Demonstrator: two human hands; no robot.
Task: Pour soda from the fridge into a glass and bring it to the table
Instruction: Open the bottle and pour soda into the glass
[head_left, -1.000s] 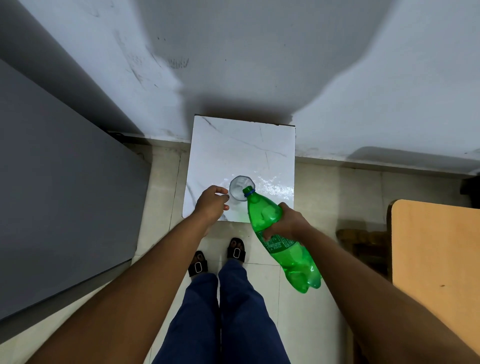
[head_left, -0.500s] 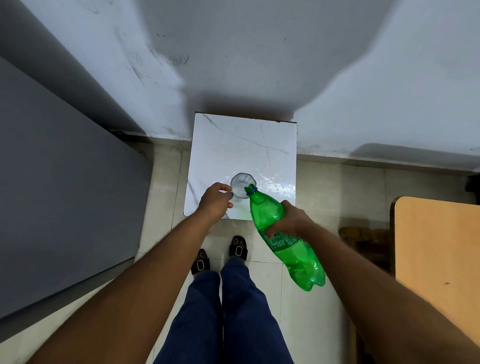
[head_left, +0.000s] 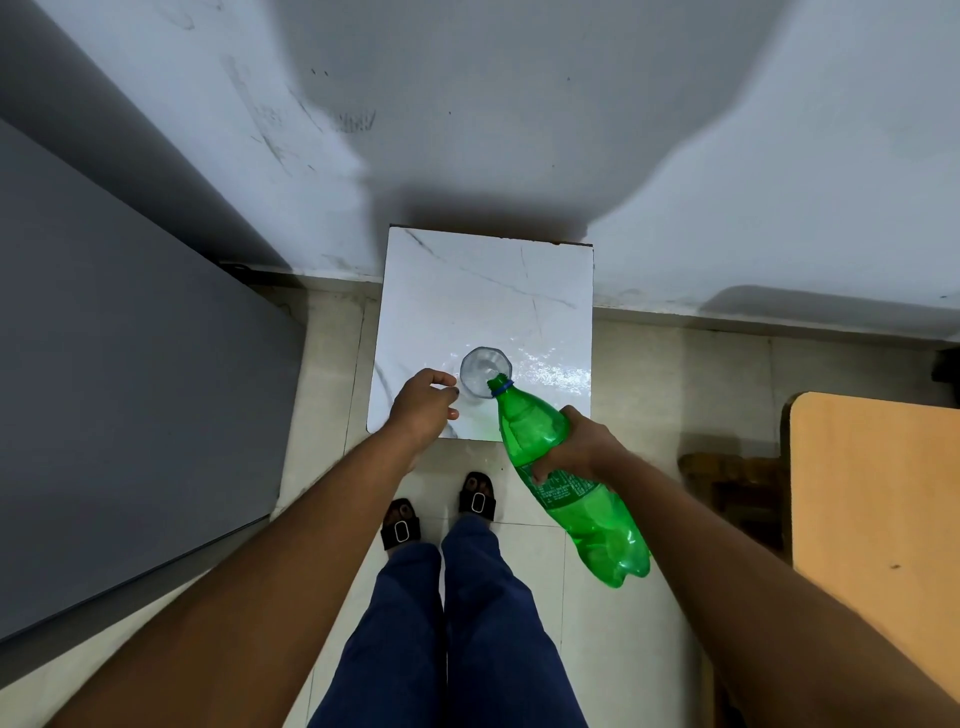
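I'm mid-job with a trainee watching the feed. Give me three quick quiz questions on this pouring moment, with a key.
1. True or false: the green bottle is tilted with its mouth over the glass.
2. Which hand grips the bottle? A) left B) right C) both
3. Fill in: the glass stands on the white ___ surface.

Key:
1. True.
2. B: the right hand wraps the bottle's middle; the left hand is beside the glass, and contact is unclear.
3. Marbled.
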